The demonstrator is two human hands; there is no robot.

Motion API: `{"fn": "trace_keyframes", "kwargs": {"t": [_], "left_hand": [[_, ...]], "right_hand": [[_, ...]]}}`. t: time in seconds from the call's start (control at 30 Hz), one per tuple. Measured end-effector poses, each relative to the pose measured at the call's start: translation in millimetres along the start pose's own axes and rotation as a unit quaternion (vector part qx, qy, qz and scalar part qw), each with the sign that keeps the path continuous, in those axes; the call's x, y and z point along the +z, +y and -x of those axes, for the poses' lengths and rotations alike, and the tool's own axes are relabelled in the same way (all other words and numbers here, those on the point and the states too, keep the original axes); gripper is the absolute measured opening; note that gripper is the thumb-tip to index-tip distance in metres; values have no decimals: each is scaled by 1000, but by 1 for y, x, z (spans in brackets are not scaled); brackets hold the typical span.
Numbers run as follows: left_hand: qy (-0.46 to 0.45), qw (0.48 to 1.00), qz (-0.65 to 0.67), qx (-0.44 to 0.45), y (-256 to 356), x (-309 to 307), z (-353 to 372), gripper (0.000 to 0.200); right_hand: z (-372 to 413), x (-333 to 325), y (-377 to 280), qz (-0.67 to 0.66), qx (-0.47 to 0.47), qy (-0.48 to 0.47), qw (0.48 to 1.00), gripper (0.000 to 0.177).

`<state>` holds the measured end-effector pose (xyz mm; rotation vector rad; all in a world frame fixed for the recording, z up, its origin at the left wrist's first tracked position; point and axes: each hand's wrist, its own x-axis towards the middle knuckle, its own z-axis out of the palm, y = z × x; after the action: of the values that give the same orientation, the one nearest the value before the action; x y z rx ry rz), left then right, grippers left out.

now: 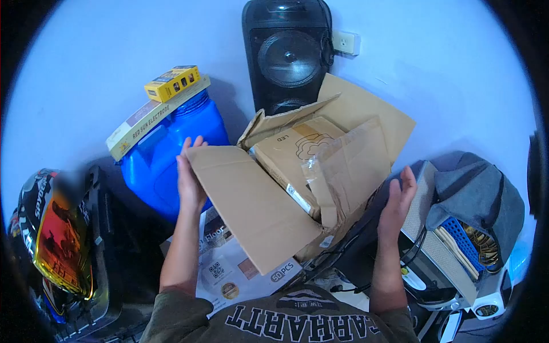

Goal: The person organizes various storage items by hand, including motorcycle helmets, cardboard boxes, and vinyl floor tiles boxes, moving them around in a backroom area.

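An opened cardboard box (257,200) stands in front of me with its flaps spread. Inside lies a smaller brown carton (291,148) printed "LED" with a cloud-like drawing. My left hand (191,174) is at the outer edge of the left flap, its fingers stretched up behind the flap's corner. To the right of the box, my right hand (397,200) is raised with fingers extended and nothing in it. Torn clear tape (310,171) clings to the crumpled right flap.
A blue jug (171,154) carries a long electrode box (154,117) and a yellow box (172,83). Behind stands a black speaker (289,57). A helmet (57,234) is at left; a grey cloth (474,194) covers items at right. A printed white package (234,274) lies below the flap.
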<state>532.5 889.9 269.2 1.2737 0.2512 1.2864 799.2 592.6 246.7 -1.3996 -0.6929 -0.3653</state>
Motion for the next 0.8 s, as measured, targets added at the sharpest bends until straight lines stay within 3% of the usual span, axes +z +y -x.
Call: {"fn": "trace_keyframes", "kwargs": {"t": [0.07,0.1,0.17,0.23,0.33,0.4,0.43,0.53,0.63,0.73,0.8], "left_hand": [[-92,995,13,34,-27,1,-20,88],[-142,989,33,38,-26,11,-33,93],[-126,982,-121,71,-15,46,-50,97],[-184,947,-250,84,-44,57,-81,99],[-239,947,-215,19,-37,84,-90,98],[-245,948,-204,-5,-40,79,-99,101],[-249,949,-194,-30,-43,77,-101,104],[-239,958,-150,-44,-50,78,-95,107],[-237,964,-107,-64,-63,71,-95,106],[-213,973,-87,-33,-66,70,-91,97],[-209,974,-87,-23,-65,72,-83,92]], "right_hand": [[-12,1,6,-71,90,54,992,55],[-18,3,12,-75,89,51,992,55],[-29,9,23,-44,133,86,986,60],[-42,15,25,-40,137,84,986,64],[-66,25,33,-10,163,119,979,68],[-80,31,40,-106,244,90,960,61],[-82,33,42,-104,246,94,959,61],[-76,46,25,-29,114,9,993,44],[-75,36,17,18,70,-45,996,47],[-84,30,22,97,146,-32,984,53],[-83,38,39,45,138,-3,989,57]]}}
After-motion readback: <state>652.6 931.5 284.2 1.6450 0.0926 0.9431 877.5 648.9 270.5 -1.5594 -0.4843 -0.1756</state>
